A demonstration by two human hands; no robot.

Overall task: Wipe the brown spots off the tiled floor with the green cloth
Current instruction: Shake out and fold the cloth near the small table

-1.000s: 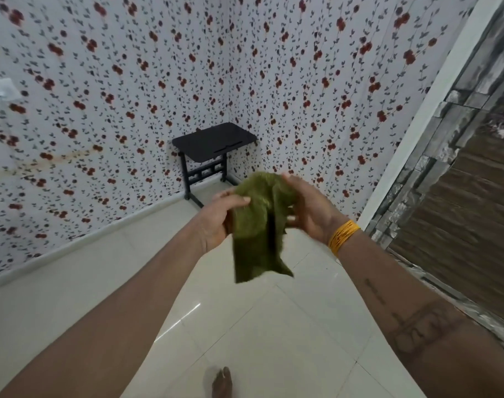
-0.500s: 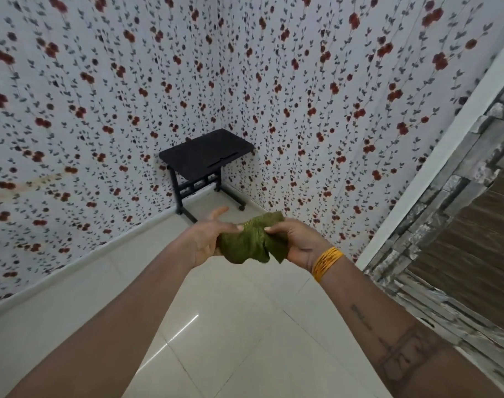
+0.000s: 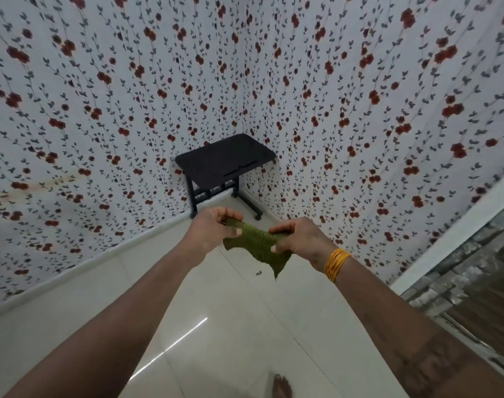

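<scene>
Two hands of ours meet in the middle of the head view, arms stretched forward, with the green cloth [image 3: 256, 242] pulled between them in the air above the tiled floor [image 3: 239, 326]. Our left hand [image 3: 213, 229] pinches the cloth's left edge, thumb on top and fingers curled beneath. Our right hand [image 3: 298, 239] grips the right edge the same way, fingers and thumb closed around the fabric. Between the two grips the cloth lies fairly flat, and one corner hangs down below the right hand in a point. We wear a stack of yellow bangles [image 3: 335, 264] on the right wrist, and dark markings show on that forearm, too blurred to read. A small dark speck [image 3: 258, 273] shows just below the cloth; we cannot tell whether it lies on the floor. The pale, glossy tiles carry a bright streak of reflected light. Our bare foot [image 3: 282, 386] shows at the bottom edge. In the corner beyond the hands stands a small black table [image 3: 225, 159] on wheels, against wallpaper [image 3: 101, 110] printed with red flowers. At the right edge runs a white door frame [image 3: 457, 231].
</scene>
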